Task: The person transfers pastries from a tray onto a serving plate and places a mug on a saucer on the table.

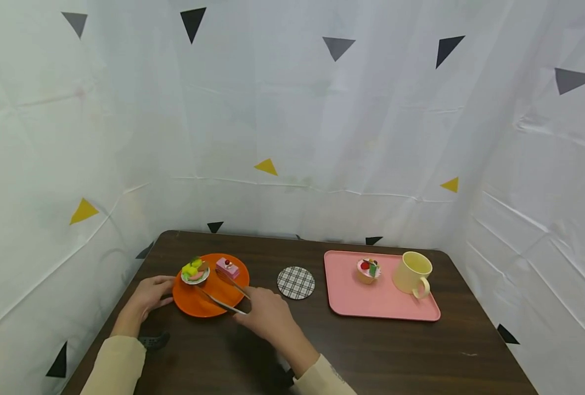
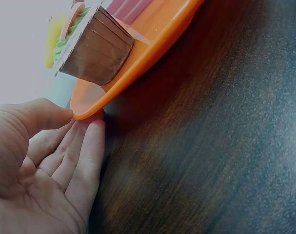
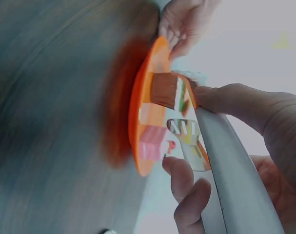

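An orange plate (image 1: 197, 308) bears a fruit-topped toy cupcake (image 1: 195, 272) and a small pink toy cake (image 1: 229, 269) with a red berry on it. My left hand (image 1: 150, 295) pinches the plate's left rim, thumb above and fingers beneath, as the left wrist view shows. In my right hand (image 1: 269, 314) I grip metal tongs (image 1: 223, 305), their arms spread over the plate. One tong tip is close by the pink cake, the other near the cupcake. In the right wrist view the tongs (image 3: 238, 180) partly cover the cupcake (image 3: 164, 89).
Right of the plate lies a round checked coaster (image 1: 296, 283). Farther right, a pink tray (image 1: 356, 304) carries another cupcake (image 1: 368, 271) and a yellow mug (image 1: 411, 272). A dark object (image 1: 155, 340) lies by the left wrist. White patterned curtains surround the dark wooden table (image 1: 396, 351).
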`<state>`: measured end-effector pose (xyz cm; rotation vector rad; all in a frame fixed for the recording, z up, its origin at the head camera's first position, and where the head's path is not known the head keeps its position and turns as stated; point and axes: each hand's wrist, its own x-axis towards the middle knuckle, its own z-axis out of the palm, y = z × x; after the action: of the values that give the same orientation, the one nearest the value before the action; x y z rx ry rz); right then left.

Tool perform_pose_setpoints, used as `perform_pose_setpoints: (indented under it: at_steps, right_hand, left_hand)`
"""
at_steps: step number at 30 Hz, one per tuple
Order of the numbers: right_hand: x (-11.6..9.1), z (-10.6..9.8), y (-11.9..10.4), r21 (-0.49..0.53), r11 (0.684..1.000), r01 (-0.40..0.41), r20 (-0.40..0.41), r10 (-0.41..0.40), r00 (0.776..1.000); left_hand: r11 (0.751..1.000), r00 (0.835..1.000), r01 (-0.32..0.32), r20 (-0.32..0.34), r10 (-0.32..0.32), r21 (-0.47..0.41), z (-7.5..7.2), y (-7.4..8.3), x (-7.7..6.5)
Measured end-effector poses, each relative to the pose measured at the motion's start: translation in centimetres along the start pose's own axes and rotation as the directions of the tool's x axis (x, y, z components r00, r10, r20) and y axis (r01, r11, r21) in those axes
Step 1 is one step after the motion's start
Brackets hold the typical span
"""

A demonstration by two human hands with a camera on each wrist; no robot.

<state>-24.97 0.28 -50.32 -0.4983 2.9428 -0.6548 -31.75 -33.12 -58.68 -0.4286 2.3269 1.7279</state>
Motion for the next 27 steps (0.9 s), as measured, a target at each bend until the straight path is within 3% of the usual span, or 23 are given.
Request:
perform_pose_setpoints:
  at_steps: [6, 15, 22, 27]
  right_hand:
    - [-2.3, -1.6, 2.0, 0.064, 0.998, -0.002, -0.050, 0.005, 0.999]
    - [-4.7, -1.9, 6.1, 0.011, 0.998, -0.054, -0.206, 0.055, 0.977]
    - [-6.0, -2.7, 8.8, -0.008, 0.995, -0.101, -0.197, 0.098, 0.976]
    - [-6.9, -4.3, 11.2, 0.062, 0.988, -0.141, -0.151, 0.149, 0.977]
  left_hand:
    - [1.000, 1.000, 0.011, 0.003, -0.011, 0.010, 0.1, 0.0, 0.0]
    - [1.000, 1.000, 0.030, 0.000, -0.030, 0.005, -0.1, -0.3, 0.9]
    - [0.999, 1.000, 0.031, 0.001, -0.031, 0.013, 0.1, -0.2, 0.6]
    - [0.999, 1.000, 0.026, 0.013, -0.027, 0.026, 0.0, -0.3, 0.6]
